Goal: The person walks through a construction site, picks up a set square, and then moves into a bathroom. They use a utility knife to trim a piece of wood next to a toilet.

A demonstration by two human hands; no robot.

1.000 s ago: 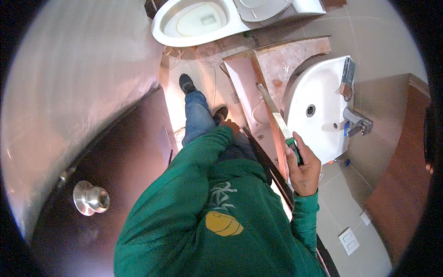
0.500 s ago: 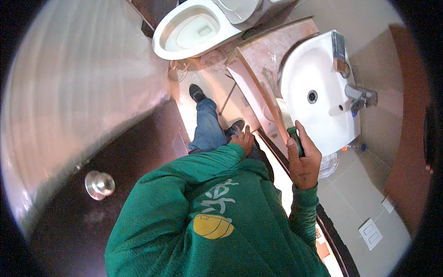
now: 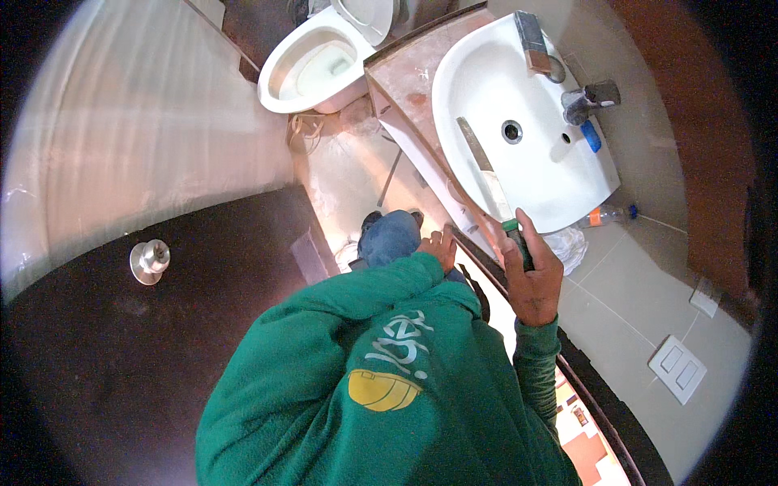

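My right hand [image 3: 532, 279] is closed around the dark handle of a long-bladed knife [image 3: 496, 190], green at its collar. The blade points away from me over the near rim of the white sink [image 3: 527, 182]; rust or dirt darkens its far half. My left hand [image 3: 442, 248] hangs by my thigh with its fingers apart, and nothing shows in it. Both arms are in green sleeves.
A dark door [image 3: 194, 324] with a round metal knob [image 3: 151, 261] stands at my left. Ahead is a white toilet [image 3: 312, 65]. A faucet [image 3: 590, 101] and a brush [image 3: 532, 40] are on the sink, with a plastic bottle [image 3: 608, 215] beside it.
My view has shifted, so the sink and toilet sit further left and higher. My legs have changed position in a step. More of the knife's blade now shows against the sink.
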